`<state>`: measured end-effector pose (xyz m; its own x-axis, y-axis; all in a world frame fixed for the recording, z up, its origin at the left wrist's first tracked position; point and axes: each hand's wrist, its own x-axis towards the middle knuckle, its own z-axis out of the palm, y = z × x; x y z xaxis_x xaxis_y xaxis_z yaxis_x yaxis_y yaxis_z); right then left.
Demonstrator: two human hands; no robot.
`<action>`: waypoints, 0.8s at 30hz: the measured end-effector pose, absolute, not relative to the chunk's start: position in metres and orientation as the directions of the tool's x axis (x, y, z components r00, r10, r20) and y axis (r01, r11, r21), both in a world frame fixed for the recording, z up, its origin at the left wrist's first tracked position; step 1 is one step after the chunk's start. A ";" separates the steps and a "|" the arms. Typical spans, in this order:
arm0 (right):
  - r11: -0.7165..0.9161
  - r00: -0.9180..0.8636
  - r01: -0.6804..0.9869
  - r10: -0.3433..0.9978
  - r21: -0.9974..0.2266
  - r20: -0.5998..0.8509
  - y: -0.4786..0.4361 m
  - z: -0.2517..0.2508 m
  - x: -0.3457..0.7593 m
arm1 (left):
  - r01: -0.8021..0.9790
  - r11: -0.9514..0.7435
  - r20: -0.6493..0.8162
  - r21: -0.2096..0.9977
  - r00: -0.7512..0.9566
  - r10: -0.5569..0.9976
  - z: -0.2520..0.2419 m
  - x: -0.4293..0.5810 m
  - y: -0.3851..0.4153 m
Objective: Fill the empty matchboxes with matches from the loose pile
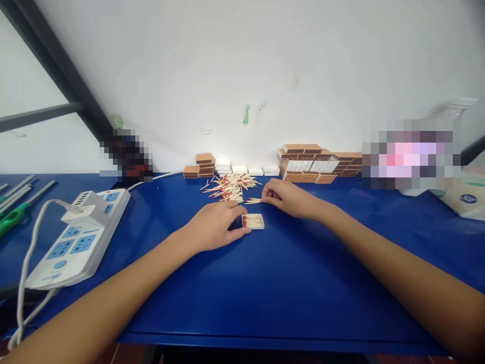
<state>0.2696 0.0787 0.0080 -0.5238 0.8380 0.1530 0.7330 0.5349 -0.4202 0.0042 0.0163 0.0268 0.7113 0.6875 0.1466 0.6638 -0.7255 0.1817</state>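
Observation:
A small white matchbox tray (257,227) lies on the blue table, with red-tipped matches (254,220) inside it. My left hand (215,225) grips the tray's left end, thumb at the near side and fingers at the far side. Just beyond the tray, my right hand (282,196) pinches several matches (254,200) by their plain ends, red heads pointing left. Behind both hands spreads a loose pile of matches (231,186).
Brown matchboxes (199,166) and white trays (246,170) stand along the wall, with more stacked matchboxes (322,163) to the right. A power strip (81,237) with a white cable is at left. A plastic packet (468,194) sits far right.

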 end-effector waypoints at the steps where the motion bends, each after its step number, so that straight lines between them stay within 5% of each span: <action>1: 0.538 -0.523 0.730 0.837 -0.422 0.163 0.078 0.007 0.269 | 0.664 -0.726 0.147 0.182 0.712 0.687 0.027 0.004 0.016; 13: 0.642 -0.571 0.656 0.766 -0.396 0.295 0.071 0.001 0.258 | 0.660 -0.730 0.153 0.177 0.715 0.682 0.026 0.005 0.016; 24: 0.609 -0.558 0.668 0.790 -0.428 0.253 0.074 0.000 0.252 | 0.663 -0.727 0.146 0.178 0.713 0.686 0.025 0.004 0.016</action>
